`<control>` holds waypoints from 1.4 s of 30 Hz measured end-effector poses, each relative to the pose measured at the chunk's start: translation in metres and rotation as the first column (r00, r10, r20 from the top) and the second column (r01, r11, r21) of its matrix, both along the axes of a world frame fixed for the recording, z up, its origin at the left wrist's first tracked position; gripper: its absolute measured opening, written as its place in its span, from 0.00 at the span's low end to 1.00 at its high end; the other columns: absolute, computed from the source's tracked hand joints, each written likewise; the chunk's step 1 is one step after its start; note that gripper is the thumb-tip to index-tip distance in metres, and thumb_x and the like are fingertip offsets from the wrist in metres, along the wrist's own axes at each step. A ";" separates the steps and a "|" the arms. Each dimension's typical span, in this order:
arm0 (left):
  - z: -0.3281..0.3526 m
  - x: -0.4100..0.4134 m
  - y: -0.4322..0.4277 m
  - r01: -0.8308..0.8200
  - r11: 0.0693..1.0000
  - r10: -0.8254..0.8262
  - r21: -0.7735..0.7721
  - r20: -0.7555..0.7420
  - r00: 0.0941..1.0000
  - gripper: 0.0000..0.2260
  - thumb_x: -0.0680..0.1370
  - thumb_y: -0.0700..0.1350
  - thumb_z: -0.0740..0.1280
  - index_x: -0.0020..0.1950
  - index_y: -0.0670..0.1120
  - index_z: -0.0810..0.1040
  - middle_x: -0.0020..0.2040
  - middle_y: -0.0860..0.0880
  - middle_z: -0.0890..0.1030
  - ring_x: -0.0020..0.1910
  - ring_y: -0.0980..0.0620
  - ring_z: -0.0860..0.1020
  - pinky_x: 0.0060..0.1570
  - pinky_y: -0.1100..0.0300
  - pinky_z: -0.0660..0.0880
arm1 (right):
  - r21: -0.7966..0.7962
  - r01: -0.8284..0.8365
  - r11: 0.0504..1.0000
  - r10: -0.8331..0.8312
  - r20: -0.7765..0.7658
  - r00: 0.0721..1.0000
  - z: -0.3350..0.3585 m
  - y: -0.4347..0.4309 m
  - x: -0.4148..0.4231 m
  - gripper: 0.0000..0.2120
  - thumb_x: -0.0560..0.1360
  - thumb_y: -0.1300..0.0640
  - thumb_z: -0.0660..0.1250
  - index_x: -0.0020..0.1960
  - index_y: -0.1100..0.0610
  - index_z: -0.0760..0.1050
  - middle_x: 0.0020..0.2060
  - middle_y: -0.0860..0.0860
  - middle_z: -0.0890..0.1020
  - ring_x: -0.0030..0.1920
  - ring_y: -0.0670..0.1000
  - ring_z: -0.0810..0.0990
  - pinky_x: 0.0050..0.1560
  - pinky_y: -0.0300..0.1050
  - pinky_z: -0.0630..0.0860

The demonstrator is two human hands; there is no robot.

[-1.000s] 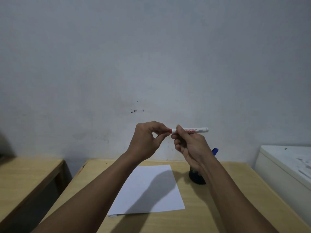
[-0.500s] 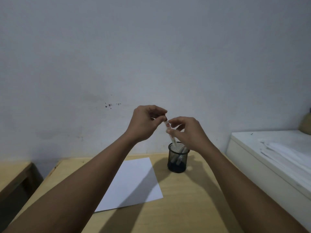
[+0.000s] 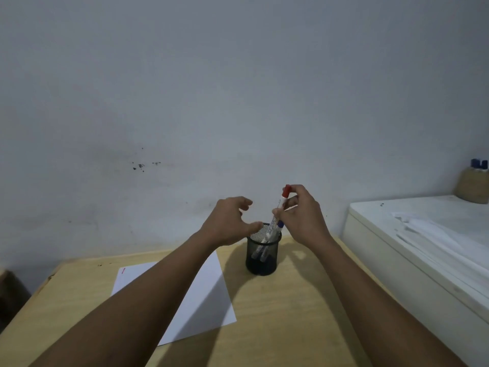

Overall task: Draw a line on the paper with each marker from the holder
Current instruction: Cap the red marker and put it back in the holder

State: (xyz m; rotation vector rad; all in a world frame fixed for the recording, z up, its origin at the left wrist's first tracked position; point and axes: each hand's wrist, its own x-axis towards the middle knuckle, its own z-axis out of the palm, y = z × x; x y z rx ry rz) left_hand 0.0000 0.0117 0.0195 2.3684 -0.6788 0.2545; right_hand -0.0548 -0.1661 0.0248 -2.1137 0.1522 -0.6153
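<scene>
Half a second ago both hands met above the holder, pinching the marker between them; now the left hand has let go and drawn a little to the left, and the red cap sits on the marker's upper end. A red mark shows at the paper's upper left corner.

Left of centre, the paper lies flat on the tabletop, partly crossed by the left forearm. The left hand hovers just left of the holder's rim, fingers spread and curled, holding nothing.

At centre, the black mesh holder stands upright on the tabletop with other markers inside. The red-capped marker leans up and to the right, its lower end inside the holder.

Right of it, the right hand pinches the marker's upper part between thumb and fingertips, wrist raised above the holder.

At far right, a white cabinet carries a woven pot.
</scene>
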 end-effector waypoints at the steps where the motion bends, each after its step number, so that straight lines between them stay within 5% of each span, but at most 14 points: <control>1: -0.009 0.003 0.000 0.004 0.998 -0.001 0.055 -0.047 0.999 0.36 0.67 0.58 0.78 0.71 0.45 0.74 0.64 0.47 0.80 0.55 0.52 0.80 0.52 0.59 0.77 | 0.001 -0.004 1.000 0.004 -0.005 1.000 -0.005 0.000 0.002 0.17 0.74 0.60 0.74 0.57 0.50 0.71 0.44 0.50 0.83 0.38 0.49 0.84 0.27 0.29 0.71; 5: -0.031 0.007 -0.006 0.018 0.990 0.002 0.140 -0.146 0.989 0.47 0.63 0.61 0.80 0.75 0.43 0.68 0.70 0.45 0.76 0.65 0.48 0.77 0.60 0.52 0.77 | -0.035 -0.007 0.999 0.007 -0.004 1.000 -0.018 0.001 0.003 0.12 0.77 0.58 0.72 0.56 0.51 0.71 0.42 0.48 0.81 0.40 0.43 0.81 0.36 0.37 0.76; 14: -0.050 0.015 -0.008 -0.023 0.996 0.034 0.089 -0.126 0.992 0.42 0.64 0.56 0.81 0.72 0.42 0.71 0.65 0.46 0.80 0.60 0.46 0.78 0.59 0.49 0.77 | -0.124 0.101 0.987 -0.111 -0.081 0.991 -0.040 0.002 0.002 0.04 0.75 0.48 0.71 0.45 0.46 0.77 0.35 0.39 0.79 0.44 0.50 0.81 0.59 0.58 0.76; 18: -0.049 0.012 -0.009 -0.038 0.998 0.045 0.056 -0.121 0.992 0.38 0.61 0.59 0.81 0.64 0.40 0.77 0.60 0.46 0.82 0.56 0.46 0.79 0.54 0.49 0.79 | -0.146 0.106 0.984 -0.128 -0.153 0.980 -0.043 0.002 0.001 0.04 0.73 0.49 0.71 0.43 0.48 0.78 0.34 0.42 0.81 0.43 0.51 0.80 0.60 0.56 0.75; 22: -0.047 0.013 -0.010 -0.032 0.997 0.040 0.065 -0.115 0.993 0.41 0.62 0.59 0.80 0.70 0.42 0.74 0.62 0.47 0.81 0.56 0.47 0.80 0.53 0.52 0.79 | 0.073 0.176 0.982 -0.169 -0.086 0.982 -0.038 -0.004 0.005 0.11 0.69 0.43 0.72 0.41 0.51 0.79 0.30 0.45 0.83 0.39 0.49 0.83 0.52 0.54 0.80; 26: -0.043 0.013 -0.010 -0.024 0.994 0.034 0.110 -0.091 0.995 0.44 0.63 0.61 0.80 0.73 0.44 0.71 0.63 0.48 0.82 0.57 0.47 0.80 0.55 0.53 0.78 | 0.065 0.195 0.979 -0.179 -0.193 0.965 -0.027 -0.013 0.016 0.19 0.68 0.37 0.70 0.37 0.53 0.84 0.28 0.44 0.79 0.37 0.49 0.78 0.52 0.54 0.79; 33: -0.041 0.011 -0.010 -0.033 0.988 0.044 0.148 -0.069 0.997 0.43 0.63 0.63 0.79 0.73 0.47 0.71 0.64 0.51 0.81 0.57 0.49 0.80 0.54 0.53 0.77 | -0.013 0.170 0.985 -0.164 -0.355 0.921 -0.012 -0.004 0.036 0.18 0.59 0.48 0.66 0.36 0.62 0.83 0.36 0.54 0.86 0.40 0.59 0.82 0.52 0.55 0.79; 38: -0.039 0.012 -0.008 -0.040 0.989 0.050 0.144 -0.063 0.997 0.43 0.63 0.66 0.77 0.73 0.48 0.72 0.63 0.52 0.82 0.61 0.50 0.78 0.55 0.53 0.76 | -0.139 0.157 0.978 -0.190 -0.263 0.946 -0.006 0.005 0.038 0.11 0.73 0.51 0.66 0.41 0.57 0.83 0.37 0.48 0.86 0.42 0.52 0.80 0.55 0.53 0.66; 42: -0.035 0.012 -0.003 -0.048 0.998 0.051 0.030 -0.099 0.994 0.36 0.66 0.66 0.75 0.68 0.47 0.77 0.60 0.51 0.83 0.54 0.51 0.80 0.54 0.51 0.79 | -0.155 0.118 0.981 -0.135 -0.103 0.986 0.006 0.009 0.034 0.10 0.79 0.49 0.64 0.46 0.51 0.82 0.38 0.42 0.83 0.45 0.49 0.80 0.54 0.51 0.61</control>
